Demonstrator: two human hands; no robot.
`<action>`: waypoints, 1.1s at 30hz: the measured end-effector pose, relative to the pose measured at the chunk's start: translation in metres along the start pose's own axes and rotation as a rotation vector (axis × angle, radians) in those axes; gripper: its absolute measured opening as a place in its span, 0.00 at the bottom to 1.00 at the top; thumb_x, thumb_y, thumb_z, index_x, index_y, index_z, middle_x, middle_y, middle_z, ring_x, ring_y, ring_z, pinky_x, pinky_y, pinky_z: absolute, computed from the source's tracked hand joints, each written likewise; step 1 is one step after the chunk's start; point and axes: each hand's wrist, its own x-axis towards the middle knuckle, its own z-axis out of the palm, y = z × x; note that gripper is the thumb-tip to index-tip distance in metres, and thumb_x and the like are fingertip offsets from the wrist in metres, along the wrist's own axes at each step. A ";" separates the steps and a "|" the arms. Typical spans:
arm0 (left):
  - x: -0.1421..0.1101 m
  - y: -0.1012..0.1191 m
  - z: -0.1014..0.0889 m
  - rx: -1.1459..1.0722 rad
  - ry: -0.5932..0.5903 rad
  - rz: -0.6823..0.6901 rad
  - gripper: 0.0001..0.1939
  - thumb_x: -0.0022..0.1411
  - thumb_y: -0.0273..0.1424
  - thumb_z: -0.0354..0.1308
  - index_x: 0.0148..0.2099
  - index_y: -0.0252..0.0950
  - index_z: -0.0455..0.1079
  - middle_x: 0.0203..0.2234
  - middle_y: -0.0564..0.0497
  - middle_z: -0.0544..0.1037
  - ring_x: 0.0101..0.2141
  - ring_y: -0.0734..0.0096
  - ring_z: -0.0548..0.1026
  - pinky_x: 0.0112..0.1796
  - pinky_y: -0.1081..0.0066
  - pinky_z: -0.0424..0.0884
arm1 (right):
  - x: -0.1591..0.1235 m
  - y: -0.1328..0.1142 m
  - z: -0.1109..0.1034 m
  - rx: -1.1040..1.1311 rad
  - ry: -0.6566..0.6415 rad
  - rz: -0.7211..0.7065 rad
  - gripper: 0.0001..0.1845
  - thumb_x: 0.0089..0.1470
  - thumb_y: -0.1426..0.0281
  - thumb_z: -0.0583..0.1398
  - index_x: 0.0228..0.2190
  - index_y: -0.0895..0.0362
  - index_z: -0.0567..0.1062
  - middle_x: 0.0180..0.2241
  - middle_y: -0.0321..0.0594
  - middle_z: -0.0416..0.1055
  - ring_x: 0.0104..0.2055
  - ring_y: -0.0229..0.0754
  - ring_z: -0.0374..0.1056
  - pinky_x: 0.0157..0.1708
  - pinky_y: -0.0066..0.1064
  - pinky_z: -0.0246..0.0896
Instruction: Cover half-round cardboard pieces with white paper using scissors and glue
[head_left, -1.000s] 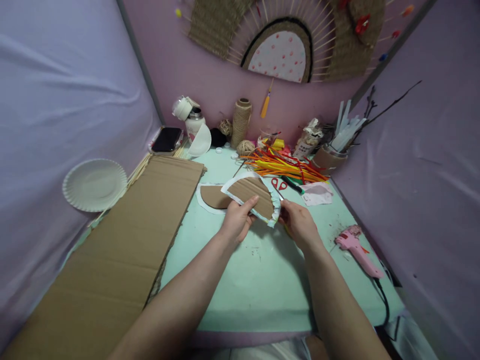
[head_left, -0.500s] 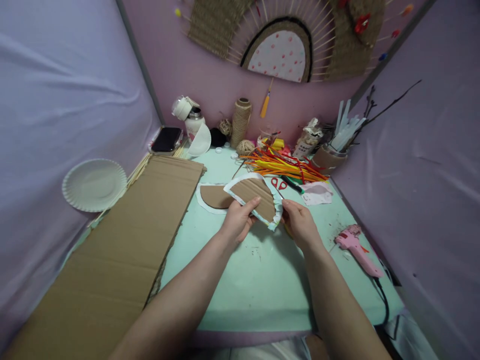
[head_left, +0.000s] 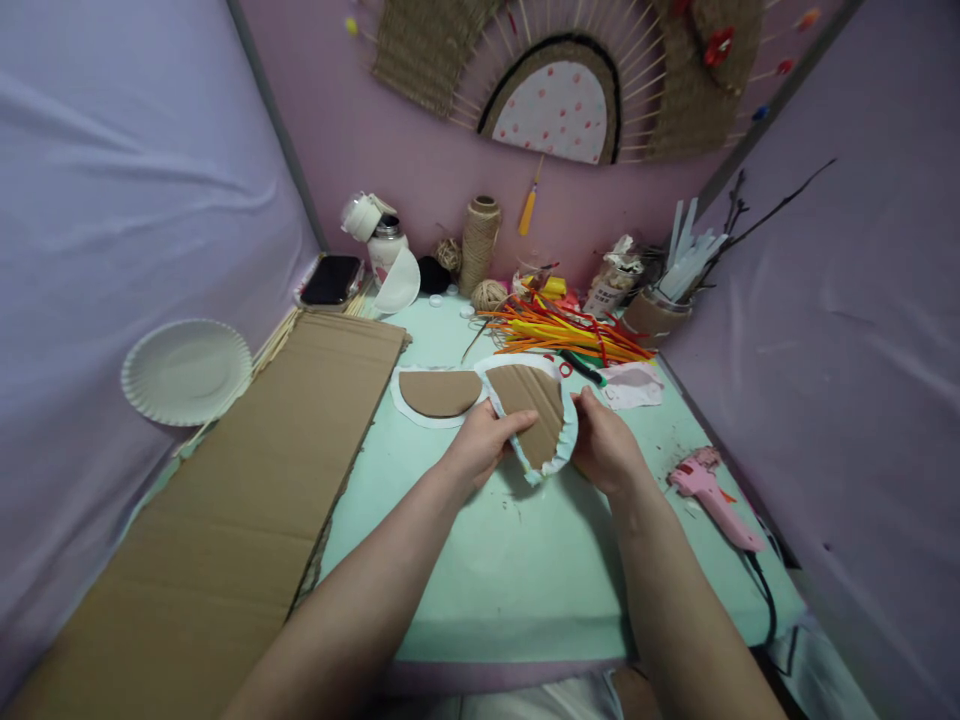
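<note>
My left hand (head_left: 480,440) grips a half-round cardboard piece (head_left: 529,405), thumb on top and fingers underneath. White fabric edges the piece, and its curved rim on the right is snipped into small tabs. At that rim my right hand (head_left: 606,445) is closed, its fingertips partly behind the edge; what they hold is hidden. Left of the held piece, a second half-round cardboard piece (head_left: 439,393) lies flat on a larger white fabric shape. Red-handled scissors (head_left: 565,370) lie just beyond the held piece, mostly covered by it.
A long cardboard sheet (head_left: 292,470) covers the table's left side, near a paper plate (head_left: 187,372). Orange and yellow pipe cleaners (head_left: 570,328) lie at the back beside a twine spool (head_left: 480,245). A pink glue gun (head_left: 716,498) with a cord rests at the right.
The half-round piece has turned and moved slightly right and toward me, uncovering more of the second piece. My right hand has shifted a little along its rim.
</note>
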 end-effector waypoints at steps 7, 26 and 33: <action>-0.001 -0.005 0.000 0.133 0.037 0.080 0.19 0.46 0.31 0.70 0.42 0.34 0.75 0.37 0.47 0.82 0.36 0.64 0.77 0.43 0.63 0.71 | -0.006 -0.005 0.001 0.048 0.036 0.011 0.26 0.40 0.43 0.66 0.26 0.52 0.73 0.23 0.38 0.75 0.24 0.44 0.67 0.25 0.34 0.58; 0.004 -0.006 -0.001 0.034 0.065 0.153 0.23 0.45 0.35 0.72 0.45 0.35 0.74 0.39 0.47 0.82 0.40 0.63 0.77 0.46 0.62 0.71 | 0.001 0.013 -0.004 -0.126 0.117 -0.136 0.31 0.50 0.41 0.58 0.32 0.56 0.79 0.23 0.39 0.73 0.24 0.42 0.65 0.23 0.31 0.59; 0.004 -0.005 -0.001 0.035 0.099 0.096 0.23 0.43 0.35 0.73 0.42 0.34 0.74 0.36 0.48 0.81 0.36 0.64 0.77 0.39 0.64 0.73 | -0.003 0.006 -0.004 -0.219 0.168 -0.215 0.15 0.45 0.56 0.68 0.27 0.56 0.79 0.22 0.33 0.71 0.24 0.36 0.60 0.26 0.28 0.55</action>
